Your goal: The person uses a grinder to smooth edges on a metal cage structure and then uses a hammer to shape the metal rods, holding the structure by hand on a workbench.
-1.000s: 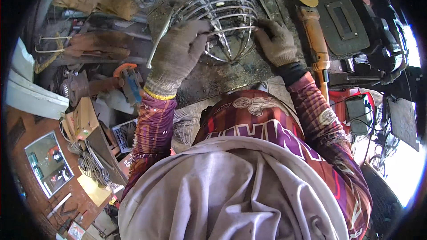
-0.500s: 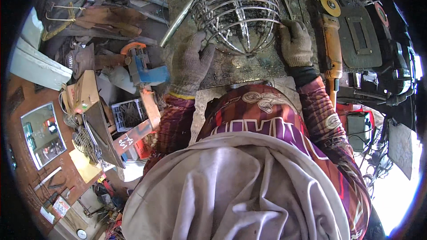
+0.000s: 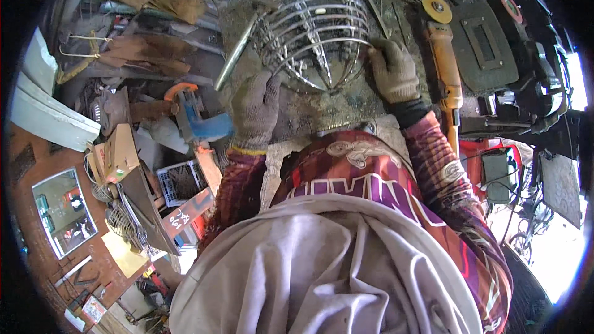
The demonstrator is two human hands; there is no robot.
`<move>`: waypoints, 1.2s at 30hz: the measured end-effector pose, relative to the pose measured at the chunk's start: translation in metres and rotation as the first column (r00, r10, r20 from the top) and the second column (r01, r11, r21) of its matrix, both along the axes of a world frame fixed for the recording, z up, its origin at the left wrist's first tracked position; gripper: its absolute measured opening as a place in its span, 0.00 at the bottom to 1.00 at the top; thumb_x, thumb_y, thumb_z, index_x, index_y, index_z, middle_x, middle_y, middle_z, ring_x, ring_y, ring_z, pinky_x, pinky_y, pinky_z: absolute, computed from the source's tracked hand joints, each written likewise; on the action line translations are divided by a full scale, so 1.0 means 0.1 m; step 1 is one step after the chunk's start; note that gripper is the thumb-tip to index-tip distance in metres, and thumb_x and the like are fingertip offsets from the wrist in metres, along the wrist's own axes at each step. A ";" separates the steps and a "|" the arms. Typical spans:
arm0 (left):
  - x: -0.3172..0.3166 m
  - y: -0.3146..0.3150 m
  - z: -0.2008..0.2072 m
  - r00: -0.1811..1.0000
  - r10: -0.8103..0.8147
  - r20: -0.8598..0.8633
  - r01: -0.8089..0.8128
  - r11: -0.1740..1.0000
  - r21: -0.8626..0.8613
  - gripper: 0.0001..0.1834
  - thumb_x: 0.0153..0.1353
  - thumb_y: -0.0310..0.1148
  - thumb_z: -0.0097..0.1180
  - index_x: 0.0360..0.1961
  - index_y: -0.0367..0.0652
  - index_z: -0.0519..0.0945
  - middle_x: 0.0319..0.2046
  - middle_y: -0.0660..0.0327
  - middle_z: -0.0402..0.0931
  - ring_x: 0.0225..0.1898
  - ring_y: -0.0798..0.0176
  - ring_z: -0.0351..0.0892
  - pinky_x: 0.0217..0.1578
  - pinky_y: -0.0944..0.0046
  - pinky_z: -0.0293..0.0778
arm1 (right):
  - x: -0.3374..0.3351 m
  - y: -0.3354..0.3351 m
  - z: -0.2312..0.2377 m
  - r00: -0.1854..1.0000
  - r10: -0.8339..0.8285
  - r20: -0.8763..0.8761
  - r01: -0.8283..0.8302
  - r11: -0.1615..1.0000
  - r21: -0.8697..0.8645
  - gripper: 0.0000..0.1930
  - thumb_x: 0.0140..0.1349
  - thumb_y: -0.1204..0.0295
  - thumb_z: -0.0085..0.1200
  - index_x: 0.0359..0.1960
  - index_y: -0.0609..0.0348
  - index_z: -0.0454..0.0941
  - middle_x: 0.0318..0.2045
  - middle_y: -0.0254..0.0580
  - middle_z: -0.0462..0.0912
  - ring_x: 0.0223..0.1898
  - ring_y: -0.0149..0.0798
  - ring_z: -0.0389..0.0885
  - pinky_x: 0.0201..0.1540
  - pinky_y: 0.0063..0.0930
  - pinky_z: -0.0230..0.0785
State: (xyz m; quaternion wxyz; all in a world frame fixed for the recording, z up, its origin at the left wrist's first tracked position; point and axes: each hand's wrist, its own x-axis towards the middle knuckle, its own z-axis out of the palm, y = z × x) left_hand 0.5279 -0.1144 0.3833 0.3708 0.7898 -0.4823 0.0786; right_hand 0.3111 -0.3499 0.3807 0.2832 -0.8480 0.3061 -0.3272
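A dome-shaped cage of welded metal bars (image 3: 305, 15) rests on the grimy workbench (image 3: 331, 108) in front of me. Gloved in grey knit, my left hand (image 3: 257, 108) is at the cage's near left side, its thumb and fingers pinched on the left end of a thin curved metal rod (image 3: 339, 40). The rod arches over the near part of the cage. Its right end meets my right hand (image 3: 394, 71), also gloved, with fingers curled round it. Whether the rod touches the cage's bars is hard to tell.
A metal tube (image 3: 235, 52) lies left of the cage. To the right are an orange angle grinder (image 3: 444, 65) with a yellow disc and a dark welding mask (image 3: 486, 49). A blue clamp-like tool (image 3: 207, 122), a cardboard box (image 3: 120, 154) and a crate (image 3: 179, 182) stand left.
The view has shifted, so the bench things sit lower and further left. The curved rod now stands out more from the cage's bars, its left end tilted lower. Both hands keep their grip.
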 end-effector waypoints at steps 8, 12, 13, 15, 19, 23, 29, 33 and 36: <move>0.84 -0.41 0.77 0.948 0.172 -0.266 -0.151 0.984 0.100 0.17 0.72 0.44 0.57 0.42 0.39 0.83 0.31 0.49 0.83 0.33 0.49 0.85 0.37 0.51 0.77 | 0.00 -0.09 -0.16 0.992 -0.123 0.035 0.119 0.989 0.082 0.15 0.72 0.63 0.55 0.53 0.58 0.83 0.42 0.57 0.87 0.46 0.60 0.86 0.50 0.46 0.78; 1.45 -0.77 0.66 0.931 0.196 -0.309 -0.129 0.966 0.223 0.19 0.68 0.44 0.58 0.48 0.39 0.84 0.38 0.47 0.85 0.41 0.45 0.86 0.45 0.48 0.77 | 0.09 -0.03 0.02 0.997 -0.059 -0.056 0.064 0.994 0.091 0.13 0.70 0.64 0.55 0.48 0.57 0.84 0.43 0.57 0.87 0.47 0.60 0.86 0.51 0.46 0.77; 1.50 -0.90 0.71 0.911 0.216 -0.352 -0.124 0.956 0.264 0.20 0.68 0.44 0.58 0.50 0.39 0.84 0.39 0.47 0.86 0.43 0.44 0.86 0.47 0.48 0.77 | 0.07 -0.05 -0.02 0.996 -0.068 -0.056 0.072 0.994 0.079 0.13 0.70 0.64 0.55 0.48 0.57 0.84 0.43 0.57 0.87 0.47 0.60 0.86 0.51 0.46 0.77; 1.61 -1.13 0.83 0.881 0.272 -0.386 -0.044 0.861 0.506 0.21 0.66 0.44 0.59 0.52 0.41 0.85 0.43 0.47 0.86 0.47 0.43 0.85 0.49 0.48 0.78 | 0.02 -0.10 -0.07 0.992 -0.088 -0.087 0.094 0.994 0.059 0.14 0.70 0.64 0.55 0.49 0.57 0.84 0.43 0.57 0.87 0.47 0.59 0.86 0.51 0.46 0.77; 2.20 -1.34 0.48 0.984 0.036 -0.174 0.090 0.743 0.663 0.20 0.64 0.43 0.62 0.49 0.40 0.87 0.41 0.46 0.87 0.45 0.45 0.87 0.50 0.49 0.79 | 0.09 -0.02 0.06 0.987 -0.096 -0.128 0.113 0.985 0.127 0.15 0.69 0.63 0.56 0.49 0.57 0.84 0.43 0.57 0.87 0.46 0.61 0.85 0.50 0.48 0.77; 2.20 -1.46 0.48 0.976 0.121 -0.179 0.054 0.665 0.745 0.23 0.62 0.46 0.61 0.50 0.40 0.87 0.46 0.43 0.86 0.49 0.44 0.87 0.54 0.49 0.78 | 0.11 -0.01 0.07 0.988 -0.111 -0.109 0.113 0.993 0.018 0.15 0.69 0.62 0.56 0.49 0.58 0.84 0.41 0.59 0.87 0.46 0.62 0.86 0.50 0.49 0.78; 2.10 -1.37 0.55 0.990 0.103 -0.094 -0.003 0.693 0.721 0.25 0.65 0.49 0.58 0.52 0.40 0.85 0.52 0.40 0.83 0.54 0.36 0.82 0.57 0.43 0.77 | 0.13 -0.03 0.09 0.972 -0.107 -0.209 0.136 0.983 0.127 0.15 0.69 0.63 0.55 0.50 0.58 0.84 0.42 0.59 0.87 0.46 0.62 0.86 0.50 0.49 0.77; 1.99 -1.29 0.73 0.991 0.089 -0.103 -0.009 0.798 0.603 0.26 0.67 0.52 0.57 0.51 0.40 0.84 0.49 0.41 0.84 0.54 0.36 0.83 0.57 0.42 0.77 | 0.18 0.01 0.16 0.968 -0.129 -0.216 0.157 0.981 0.115 0.16 0.69 0.63 0.55 0.51 0.58 0.84 0.43 0.59 0.87 0.47 0.61 0.86 0.49 0.49 0.77; 1.89 -1.28 0.82 0.981 0.049 -0.188 0.054 0.860 0.508 0.27 0.67 0.54 0.58 0.52 0.40 0.84 0.50 0.41 0.84 0.55 0.38 0.83 0.57 0.43 0.77 | 0.16 -0.02 0.14 0.960 -0.136 -0.247 0.169 0.979 0.117 0.17 0.69 0.62 0.56 0.52 0.58 0.84 0.45 0.60 0.87 0.48 0.61 0.86 0.50 0.49 0.78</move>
